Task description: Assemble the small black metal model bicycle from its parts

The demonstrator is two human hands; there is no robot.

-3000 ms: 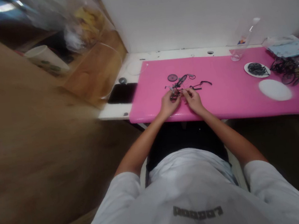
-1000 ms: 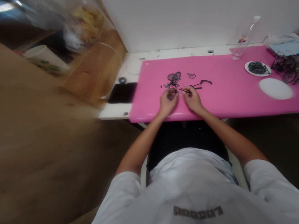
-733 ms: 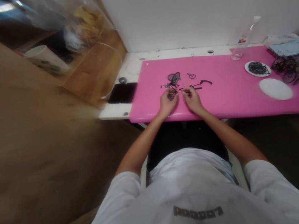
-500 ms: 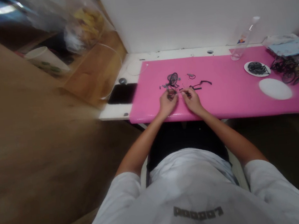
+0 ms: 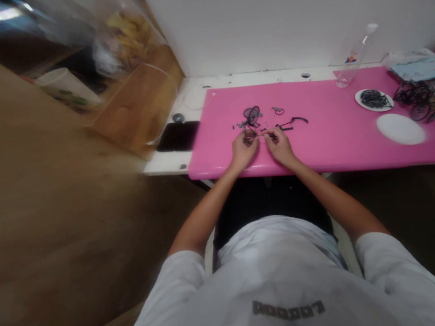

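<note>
Over the pink mat (image 5: 332,139), my left hand (image 5: 244,148) is closed round the lower part of a small black model bicycle (image 5: 252,115), whose wheel sticks up beyond the fingers. Close to its right, my right hand (image 5: 278,144) is closed in a pinch on a thin, small part between the two hands, too small to name. Black frame-like parts (image 5: 293,123) lie just right of my right hand. Another small dark looped part (image 5: 278,110) rests farther back, with tiny pieces near the bicycle.
A white plate (image 5: 360,102) of black parts, a white disc (image 5: 401,129), several black model bicycles (image 5: 420,100) and a clear bottle (image 5: 348,67) stand at the right. A dark flat device (image 5: 178,137) lies left of the mat, beside a wooden surface (image 5: 139,98).
Both hands stay in nearly the same place. The thin part between them shows slightly more clearly, and the bicycle has shifted very slightly.
</note>
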